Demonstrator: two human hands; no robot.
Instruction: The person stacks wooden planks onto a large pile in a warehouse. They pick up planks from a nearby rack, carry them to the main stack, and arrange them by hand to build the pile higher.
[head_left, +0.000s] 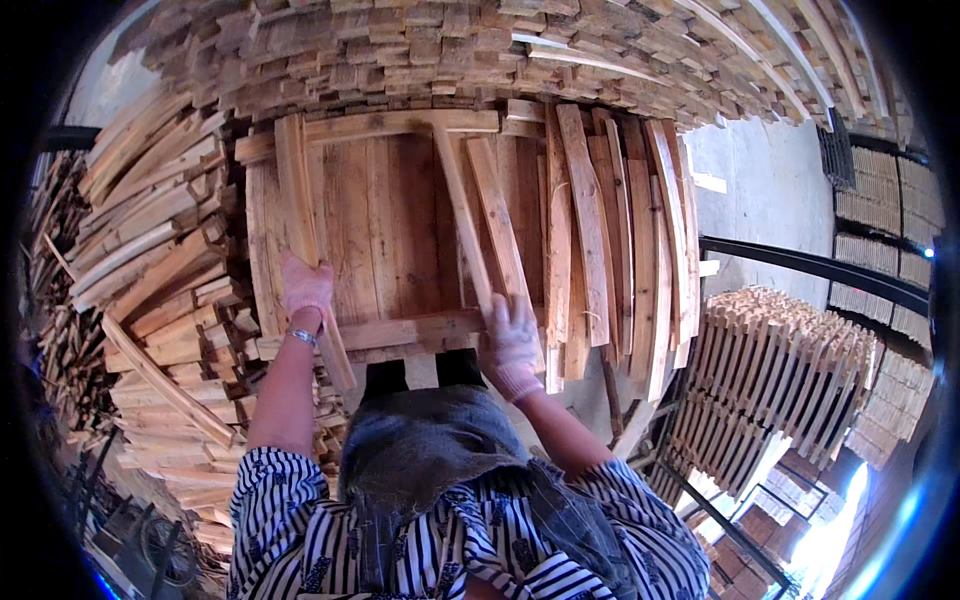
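Note:
My left hand (pixel 306 287), in a pale work glove, is closed around a wooden board (pixel 294 190). That board lies lengthwise over the left side of a low wooden platform (pixel 390 230), and its near end sticks out past my fingers. My right hand (pixel 510 348), also gloved, grips the near end of a narrow wooden slat (pixel 460 215); the fingertips are slightly blurred. Just right of it a second slat (pixel 497 215) runs partly under my right hand. Crosswise bars lie along the platform's far edge and near edge.
Several loose slats (pixel 610 230) cover the platform's right side. Uneven board piles (pixel 160 250) stand at the left, and a broad timber stack (pixel 380 60) lies behind. Stacked slats (pixel 770 370) stand at the right beyond a dark metal bar (pixel 820 272).

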